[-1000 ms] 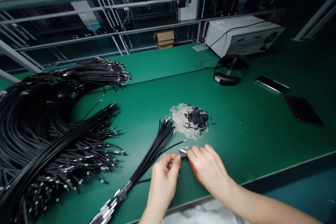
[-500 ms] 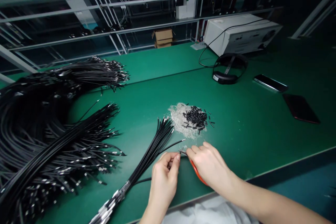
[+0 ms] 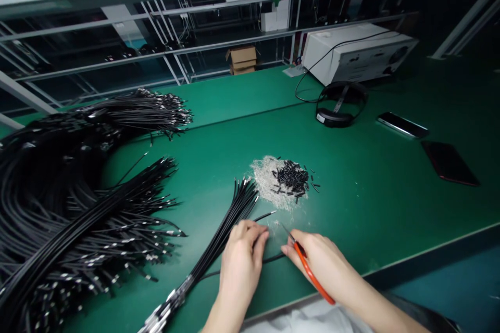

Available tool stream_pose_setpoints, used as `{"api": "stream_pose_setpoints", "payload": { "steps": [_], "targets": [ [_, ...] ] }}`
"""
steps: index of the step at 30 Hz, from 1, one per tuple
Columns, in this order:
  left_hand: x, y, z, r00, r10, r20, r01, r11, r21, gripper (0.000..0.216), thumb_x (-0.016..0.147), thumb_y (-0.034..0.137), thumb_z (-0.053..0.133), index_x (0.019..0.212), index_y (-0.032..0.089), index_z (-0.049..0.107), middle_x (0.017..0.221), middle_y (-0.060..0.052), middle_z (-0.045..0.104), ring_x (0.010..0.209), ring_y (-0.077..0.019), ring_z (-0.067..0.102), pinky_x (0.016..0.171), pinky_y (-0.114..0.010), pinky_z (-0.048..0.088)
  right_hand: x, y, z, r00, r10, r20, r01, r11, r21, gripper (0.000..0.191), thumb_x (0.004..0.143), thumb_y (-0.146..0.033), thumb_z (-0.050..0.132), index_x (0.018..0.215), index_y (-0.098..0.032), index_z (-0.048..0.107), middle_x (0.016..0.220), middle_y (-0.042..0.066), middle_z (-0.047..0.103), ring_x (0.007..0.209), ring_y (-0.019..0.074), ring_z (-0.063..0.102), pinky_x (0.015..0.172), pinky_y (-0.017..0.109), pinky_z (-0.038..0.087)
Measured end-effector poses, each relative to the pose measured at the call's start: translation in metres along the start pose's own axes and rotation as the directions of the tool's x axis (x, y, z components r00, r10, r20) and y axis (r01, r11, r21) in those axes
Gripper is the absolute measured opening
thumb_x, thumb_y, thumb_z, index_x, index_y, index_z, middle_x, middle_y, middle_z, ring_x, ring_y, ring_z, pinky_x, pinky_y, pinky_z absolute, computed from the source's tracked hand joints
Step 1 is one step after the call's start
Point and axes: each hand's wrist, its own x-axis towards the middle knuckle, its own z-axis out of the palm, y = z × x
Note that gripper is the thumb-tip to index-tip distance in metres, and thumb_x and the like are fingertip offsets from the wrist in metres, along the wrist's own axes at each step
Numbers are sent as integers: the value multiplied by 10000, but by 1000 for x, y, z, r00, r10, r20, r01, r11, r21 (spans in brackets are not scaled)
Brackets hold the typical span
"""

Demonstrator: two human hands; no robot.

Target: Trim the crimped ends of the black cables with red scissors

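Note:
My left hand [image 3: 244, 250] is closed, with thumb and forefinger pinched together; what lies in the pinch is too small to make out. A black cable [image 3: 272, 258] shows on both sides of this hand and runs toward my right fingertips. My right hand [image 3: 318, 255] grips a snipping tool [image 3: 308, 268] with an orange-red handle and a slim, pointed metal tip aimed up and left. Just left of my left hand lies a bundle of black cables [image 3: 221, 234] with silvery ends.
Beyond my hands lie pale, thread-like scraps [image 3: 265, 179] and a heap of short black tube pieces [image 3: 292, 176]. Large piles of black cables [image 3: 50, 192] cover the left side. A black headset [image 3: 338, 106], a phone [image 3: 402, 125] and a white box-shaped machine [image 3: 359, 54] stand at the right.
My right hand has drawn away from my left fingertips, toward me and to the right. The tool has turned in it, so more of its handle shows. My left hand has barely moved.

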Motion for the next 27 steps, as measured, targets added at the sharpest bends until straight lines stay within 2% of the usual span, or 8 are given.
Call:
{"api": "stream_pose_setpoints", "payload": {
  "steps": [2, 5, 9, 15, 18, 22, 25, 27],
  "targets": [
    [16, -3, 2, 991, 44, -124, -13, 970, 242, 261, 879, 316, 443, 943, 199, 667, 958, -70, 590, 891, -175, 522, 795, -303, 432, -1, 3, -1, 1000, 5, 16, -6, 1000, 18, 154, 881, -316, 507, 777, -223, 572, 764, 24, 695, 689, 205, 671, 595, 248, 387],
    [29, -4, 4, 984, 80, -156, -11, 917, 399, 232, 879, 291, 438, 839, 177, 635, 886, -63, 577, 816, -177, 500, 744, -310, 419, 6, 2, -4, 997, 45, -68, -35, 989, 145, 196, 898, -354, 475, 812, -221, 590, 819, 36, 698, 720, 201, 666, 653, 258, 420],
    [18, -4, -1, 986, 45, -163, 3, 960, 280, 225, 905, 323, 393, 866, 198, 576, 862, -31, 589, 823, -163, 509, 743, -294, 429, 22, -13, -2, 975, 110, -195, -29, 925, 379, 302, 905, -452, 448, 940, -205, 619, 825, 52, 691, 757, 203, 653, 694, 266, 445],
    [0, -5, 1, 980, 117, -158, -111, 993, 48, 173, 904, 292, 425, 974, 224, 569, 924, -10, 612, 873, -118, 562, 784, -244, 451, 31, -31, 13, 959, 152, -241, 18, 812, 583, 335, 900, -487, 454, 798, -186, 559, 621, 0, 607, 516, 130, 546, 527, 216, 409],
    [2, -7, 10, 965, 146, -216, -160, 986, -49, 154, 900, 257, 441, 944, 211, 581, 860, 0, 607, 792, -76, 581, 722, -184, 453, 32, -31, 24, 931, 126, -343, 65, 867, 494, 286, 925, -435, 436, 829, -188, 544, 653, 5, 613, 531, 132, 550, 540, 223, 391],
    [4, -10, 20, 940, 159, -303, -171, 985, -15, 146, 880, 249, 481, 893, 186, 612, 787, -3, 590, 714, -65, 576, 674, -166, 443, 36, -25, 35, 839, -84, -538, 147, 986, 76, 273, 960, -326, 380, 774, -181, 516, 690, 41, 598, 604, 169, 552, 592, 268, 353],
    [2, -10, 20, 955, 126, -270, -143, 989, -43, 180, 884, 265, 468, 893, 182, 627, 790, -12, 591, 720, -67, 577, 680, -167, 440, 35, -15, 32, 772, -354, -528, 305, 935, -180, 253, 962, -221, 360, 761, -181, 508, 712, 38, 570, 652, 175, 517, 662, 292, 345],
    [3, -9, 19, 971, 76, -229, -98, 992, -84, 207, 884, 297, 463, 897, 184, 636, 803, -17, 600, 736, -74, 580, 685, -172, 436, 31, -8, 26, 778, -405, -480, 350, 914, -204, 212, 963, -215, 375, 811, -181, 519, 753, 31, 571, 677, 172, 509, 678, 292, 345]
  ]
}}
